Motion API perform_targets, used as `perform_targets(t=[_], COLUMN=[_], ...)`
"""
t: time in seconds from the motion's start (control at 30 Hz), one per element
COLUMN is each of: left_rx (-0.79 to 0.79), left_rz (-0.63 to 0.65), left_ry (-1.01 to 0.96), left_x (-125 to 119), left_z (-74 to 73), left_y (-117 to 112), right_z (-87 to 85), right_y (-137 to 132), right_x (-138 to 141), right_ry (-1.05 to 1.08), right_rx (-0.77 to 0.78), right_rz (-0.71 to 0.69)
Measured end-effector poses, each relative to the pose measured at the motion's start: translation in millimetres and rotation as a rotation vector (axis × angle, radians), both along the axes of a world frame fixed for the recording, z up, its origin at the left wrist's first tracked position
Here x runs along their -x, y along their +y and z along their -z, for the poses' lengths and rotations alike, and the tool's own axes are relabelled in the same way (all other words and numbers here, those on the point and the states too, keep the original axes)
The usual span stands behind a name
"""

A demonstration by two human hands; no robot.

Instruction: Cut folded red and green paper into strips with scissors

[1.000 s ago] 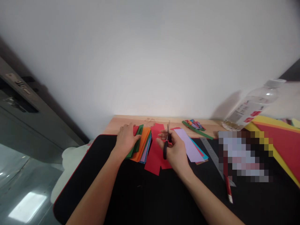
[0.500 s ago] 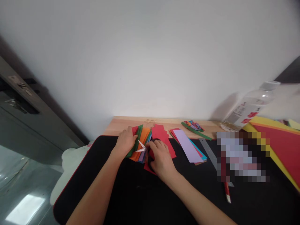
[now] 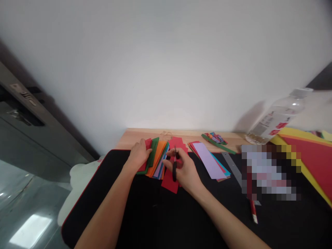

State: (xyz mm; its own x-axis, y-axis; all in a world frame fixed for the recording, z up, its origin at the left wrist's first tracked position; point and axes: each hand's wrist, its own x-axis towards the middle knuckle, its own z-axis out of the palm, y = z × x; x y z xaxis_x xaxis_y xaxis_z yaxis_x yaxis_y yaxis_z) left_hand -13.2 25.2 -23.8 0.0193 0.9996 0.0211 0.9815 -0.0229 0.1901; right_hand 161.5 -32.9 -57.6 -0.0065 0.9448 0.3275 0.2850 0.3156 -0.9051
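Both of your hands at work over coloured paper strips on a black mat [image 3: 150,214], which covers the near part of the wooden surface [image 3: 124,136]. Your left hand [image 3: 138,155] rests on the red strip [image 3: 143,166] at the left end of a fan, its thumb beside the green strips [image 3: 153,155]; whether the fingers pinch the paper or only press it down, you cannot tell from this view. To the right in the fan follow the orange strips [image 3: 157,155]. Your right hand [image 3: 188,169] carries black-handled scissors [image 3: 174,171] in curled fingers, blades toward the wall, with thumb and forefinger apart. Below it lie overlapping red pieces [image 3: 169,185].

Progress, judged from the layout: much paper is already in narrow strips and grouped by colour, including a separate stack topped by a lilac strip [image 3: 209,160]. A small heap of multicoloured pieces [image 3: 217,137] lies near the wall with a narrow green strip [image 3: 220,144] alongside. The red pieces look unevenly aligned, and the large red sheet [image 3: 308,155] at far right appears uncut; how much of it remains for cutting cannot be told. The metal ruler [image 3: 232,167] lies right of the lilac stack, untouched by either hand.
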Motion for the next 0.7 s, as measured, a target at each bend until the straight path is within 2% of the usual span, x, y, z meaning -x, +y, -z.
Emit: perform_targets(t=[0.1, 0.2, 0.33, 0.4, 0.47, 0.53, 0.6, 0.67, 0.7], left_rx=[-0.012, -0.027, -0.061, -0.102, -0.208, -0.418, -0.648, -0.708, -0.677], left_rz=[-0.015, -0.036, -0.08, -0.109, -0.15, -0.186, -0.158, -0.083, -0.017], left_ry=[-0.002, 0.01, 0.045, 0.061, 0.034, -0.106, -0.377, -0.637, -0.776], left_x=[-1.3, -2.7, -2.2, -2.0, -4.1, -9.6, -18.4, -28.7, -33.6], left_z=[-1.0, -1.6, -1.5, -3.5, -8.4, -16.3, -25.2, -32.6, -35.1], left_y=[0.3, -0.1, -0.4, -0.5, -2.2, -7.0, -15.0, -24.3, -28.4], right_z=[1.4, 1.1, -0.1, -2.1, -6.0, -11.4, -16.3, -19.2, -19.7], right_y=[0.2, 0.9, 2.8, 3.0, 2.2, 0.5, -1.8, -3.9, -4.8], right_x=[3.8, 2.5, -1.6, -1.9, -1.4, -0.9, -0.5, 0.2, 0.7], right_ry=[0.229, 0.228, 0.198, 0.25, 0.343, 0.441, 0.508, 0.534, 0.534], right_rx=[0.122, 0.179, 0.171, 0.159, 0.154, 0.158, 0.159, 0.154, 0.151], right_rz=[-0.126, -0.085, -0.001, 0.014, -0.004, -0.041, -0.073, -0.098, -0.11])
